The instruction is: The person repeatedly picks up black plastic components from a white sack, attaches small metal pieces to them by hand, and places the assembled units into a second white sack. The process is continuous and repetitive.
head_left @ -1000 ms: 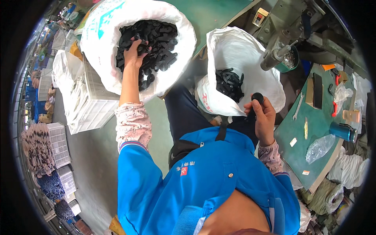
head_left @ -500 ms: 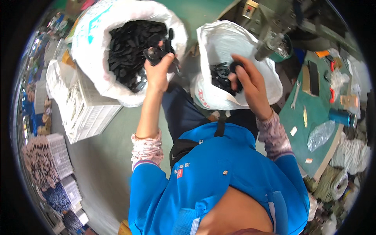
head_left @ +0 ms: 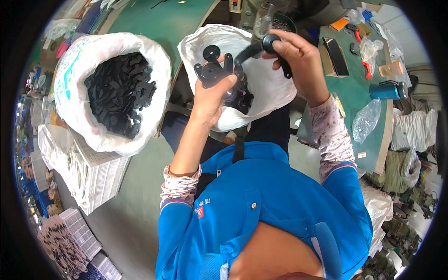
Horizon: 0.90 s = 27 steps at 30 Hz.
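My left hand (head_left: pixel 206 103) is closed round several black plastic pieces (head_left: pixel 212 73), flat with rounded ends, that fan out above the thumb. It is over the near left part of a white sack (head_left: pixel 275 86) standing between my legs, with more black pieces (head_left: pixel 244 100) inside. Higher up, at the sack's right side, my right hand (head_left: pixel 301 58) pinches a black plastic piece with a round disc end (head_left: pixel 269 43); one arm hangs down below the fingers and another dark arm reaches toward the left hand. Whether these arms are one piece or two, I cannot tell.
To the left stands a larger white sack (head_left: pixel 67 100) full of flat black pieces (head_left: pixel 116 88), beside a white plastic crate (head_left: pixel 109 175). On the green bench (head_left: pixel 352 86) at right lie a phone (head_left: pixel 336 56), a blue bottle (head_left: pixel 385 90) and a clear plastic bag (head_left: pixel 366 120).
My left hand has moved from the larger left sack to the smaller one, still holding black pieces. My right hand has risen out of the smaller sack with a black piece. The view has shifted.
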{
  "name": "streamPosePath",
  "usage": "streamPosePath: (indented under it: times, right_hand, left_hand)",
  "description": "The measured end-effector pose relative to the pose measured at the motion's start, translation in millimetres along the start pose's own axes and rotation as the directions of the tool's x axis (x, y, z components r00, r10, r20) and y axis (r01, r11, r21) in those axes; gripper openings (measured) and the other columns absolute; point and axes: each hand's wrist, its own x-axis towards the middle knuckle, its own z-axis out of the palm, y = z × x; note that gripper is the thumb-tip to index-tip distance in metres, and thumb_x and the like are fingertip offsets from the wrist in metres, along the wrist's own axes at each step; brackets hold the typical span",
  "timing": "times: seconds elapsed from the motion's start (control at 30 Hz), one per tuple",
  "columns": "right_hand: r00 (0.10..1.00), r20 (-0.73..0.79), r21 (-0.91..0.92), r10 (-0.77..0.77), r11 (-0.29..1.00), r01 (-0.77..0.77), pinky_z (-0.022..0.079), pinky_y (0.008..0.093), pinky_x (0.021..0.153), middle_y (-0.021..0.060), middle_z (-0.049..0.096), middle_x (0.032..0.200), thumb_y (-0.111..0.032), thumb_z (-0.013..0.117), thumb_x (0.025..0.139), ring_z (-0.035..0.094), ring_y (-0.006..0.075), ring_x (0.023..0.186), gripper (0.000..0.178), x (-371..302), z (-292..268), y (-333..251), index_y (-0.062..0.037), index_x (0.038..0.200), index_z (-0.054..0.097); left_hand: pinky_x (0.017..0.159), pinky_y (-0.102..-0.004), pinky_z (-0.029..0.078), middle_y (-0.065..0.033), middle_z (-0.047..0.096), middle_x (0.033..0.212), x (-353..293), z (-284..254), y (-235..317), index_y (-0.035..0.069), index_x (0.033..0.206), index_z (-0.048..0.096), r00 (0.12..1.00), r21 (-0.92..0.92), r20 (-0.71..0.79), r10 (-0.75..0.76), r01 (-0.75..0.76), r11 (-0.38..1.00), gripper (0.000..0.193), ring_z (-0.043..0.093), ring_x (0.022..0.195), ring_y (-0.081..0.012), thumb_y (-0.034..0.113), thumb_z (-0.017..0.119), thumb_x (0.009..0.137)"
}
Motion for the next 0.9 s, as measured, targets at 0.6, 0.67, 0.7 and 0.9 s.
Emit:
streamPosePath:
  times: [0.6,0.67,0.7,0.9]
  right_hand:
    - [0.968,0.088,-0.115,0.233,0.968,-0.223,0.052,0.0235,0.055,0.01,0.066,0.097,-0.027,0.055,0.095,0.066,0.0142,0.07,0.038,41,-11,-19,0.0008,0.121,0.055]
    - [0.958,0.097,-0.12,0.268,0.959,-0.256,0.053,0.0259,0.065,0.0096,0.066,0.098,-0.04,0.055,0.094,0.066,0.0155,0.079,0.043,19,-4,-9,-0.0011,0.112,0.058]
    - [0.967,0.099,-0.163,0.236,0.962,-0.218,0.052,0.0269,0.071,0.0098,0.066,0.1,-0.043,0.052,0.095,0.065,0.0169,0.088,0.047,2,-2,6,-0.0006,0.115,0.058]
    - [0.947,0.148,-0.078,0.283,0.958,-0.274,0.052,0.029,0.076,0.01,0.066,0.096,-0.038,0.051,0.097,0.064,0.0174,0.093,0.045,-31,12,40,0.0039,0.114,0.056]
  left_hand:
    - [0.077,-0.0424,0.056,-0.0145,0.06,0.111,6,9,-5,0.009,0.136,0.039,1.0,-0.094,0.01,0.026,-0.025,0.995,0.064,0.063,0.099,-0.0281,-0.001,0.069,0.08]
    - [0.083,-0.0375,0.053,-0.0129,0.06,0.112,4,9,-6,0.007,0.137,0.038,0.999,-0.077,0.003,0.032,-0.032,0.996,0.066,0.062,0.1,-0.0237,-0.003,0.069,0.079]
    - [0.086,-0.0339,0.05,-0.0118,0.06,0.113,4,12,-5,0.005,0.137,0.038,1.0,-0.073,0.008,0.028,-0.027,0.997,0.068,0.061,0.1,-0.0204,-0.004,0.069,0.078]
    - [0.084,-0.0351,0.053,-0.0123,0.058,0.115,1,17,-9,0.003,0.137,0.035,0.999,-0.058,0.045,-0.028,0.03,0.998,0.068,0.06,0.098,-0.0189,-0.006,0.067,0.078]
